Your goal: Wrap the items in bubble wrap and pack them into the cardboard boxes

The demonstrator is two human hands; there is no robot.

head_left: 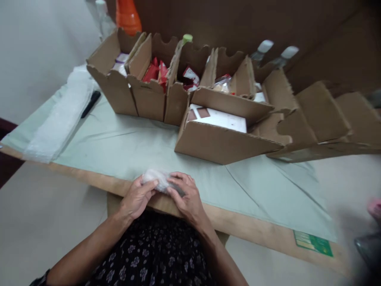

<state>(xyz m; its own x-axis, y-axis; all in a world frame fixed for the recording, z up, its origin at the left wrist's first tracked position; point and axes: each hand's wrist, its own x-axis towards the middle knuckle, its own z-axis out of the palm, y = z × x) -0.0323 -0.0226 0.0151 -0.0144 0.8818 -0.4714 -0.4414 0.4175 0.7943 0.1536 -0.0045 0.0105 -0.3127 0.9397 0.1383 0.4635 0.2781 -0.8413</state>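
Note:
A small bundle of clear bubble wrap lies between my two hands at the table's front edge. My left hand pinches its left end, thumb on top. My right hand closes round the right end, where something greyish shows under the fingers. What is inside the wrap cannot be made out. Just beyond my hands, a cardboard box holds a white packet with brown squares.
Behind stands a row of cardboard bins with red and white packets. Bubble wrap sheets lie at left beside a black-handled object. White-capped bottles and an orange container stand at the back. A green card lies near the right front edge.

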